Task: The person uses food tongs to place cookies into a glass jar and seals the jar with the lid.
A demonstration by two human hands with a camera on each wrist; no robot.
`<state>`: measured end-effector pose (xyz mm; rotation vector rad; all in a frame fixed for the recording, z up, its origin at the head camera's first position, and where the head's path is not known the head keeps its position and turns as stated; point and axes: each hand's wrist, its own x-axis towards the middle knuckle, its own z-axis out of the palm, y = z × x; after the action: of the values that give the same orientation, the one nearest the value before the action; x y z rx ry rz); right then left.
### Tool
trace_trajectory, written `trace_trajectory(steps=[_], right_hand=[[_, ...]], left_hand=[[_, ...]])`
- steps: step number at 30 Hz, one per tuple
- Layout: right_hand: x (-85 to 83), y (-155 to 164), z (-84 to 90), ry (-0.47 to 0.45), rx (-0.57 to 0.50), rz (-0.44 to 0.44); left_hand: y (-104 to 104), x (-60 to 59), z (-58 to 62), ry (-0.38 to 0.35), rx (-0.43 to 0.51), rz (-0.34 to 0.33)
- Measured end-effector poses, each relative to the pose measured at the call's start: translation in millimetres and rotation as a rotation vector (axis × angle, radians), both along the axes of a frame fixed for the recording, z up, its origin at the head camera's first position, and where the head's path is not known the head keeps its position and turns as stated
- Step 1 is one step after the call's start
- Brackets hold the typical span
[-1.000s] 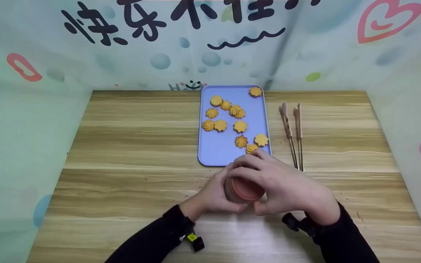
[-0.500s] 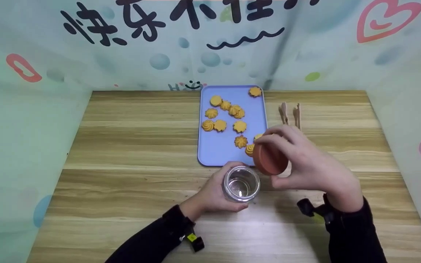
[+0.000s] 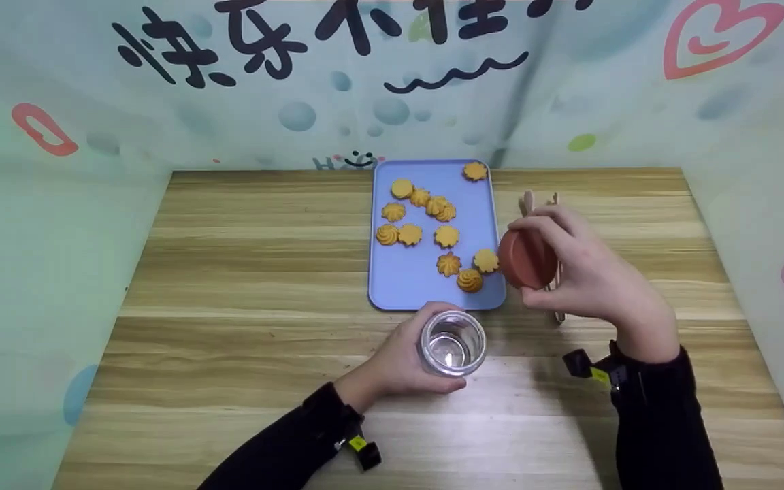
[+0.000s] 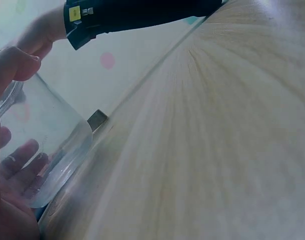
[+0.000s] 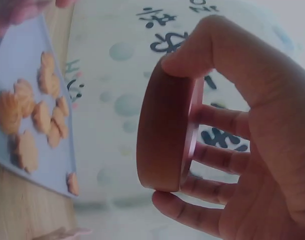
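A clear glass jar (image 3: 452, 343) stands open and empty on the wooden table (image 3: 242, 272), just in front of the blue tray. My left hand (image 3: 402, 357) grips its side; the left wrist view shows the jar (image 4: 40, 150) with my fingers (image 4: 15, 165) curled round it. My right hand (image 3: 572, 265) holds the round reddish-brown lid (image 3: 527, 258) up in the air, right of the tray and over the tongs. In the right wrist view the lid (image 5: 165, 135) is pinched between thumb and fingers.
The blue tray (image 3: 409, 286) at the table's back centre carries several yellow flower-shaped cookies (image 3: 446, 235). Wooden tongs (image 3: 542, 204) lie right of the tray, partly hidden by my right hand. Patterned cloth walls (image 3: 58, 204) enclose the table on three sides.
The lid came off the jar. My right hand carried it up and to the right, from over the jar to beside the tray. My left hand kept hold of the jar.
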<state>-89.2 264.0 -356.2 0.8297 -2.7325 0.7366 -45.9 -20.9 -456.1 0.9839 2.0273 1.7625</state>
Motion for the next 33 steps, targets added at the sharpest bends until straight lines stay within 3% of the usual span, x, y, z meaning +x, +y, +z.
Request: trace_trajectory(steps=[5, 13, 21, 26, 33], right_hand=[[-12.0, 12.9, -11.1, -0.055, -0.038, -0.112], [-29.9, 23.7, -35.2, -0.121, -0.059, -0.261], [-37.8, 33.2, -43.5, -0.205, -0.069, -0.417], [-39.0, 48.8, -44.6, -0.272, -0.085, -0.554], [-42.8, 75.1, -56.8, -0.328, -0.071, -0.647]], left_hand=[[1.6, -1.6, -8.6, -0.026, -0.023, 0.01], [5.5, -8.8, -38.8, -0.02, -0.042, 0.03], [6.1, -9.5, -36.0, -0.033, -0.044, 0.015], [5.3, -7.1, -26.1, -0.048, -0.026, -0.004], [5.0, -8.4, -37.0, -0.029, -0.035, -0.006]])
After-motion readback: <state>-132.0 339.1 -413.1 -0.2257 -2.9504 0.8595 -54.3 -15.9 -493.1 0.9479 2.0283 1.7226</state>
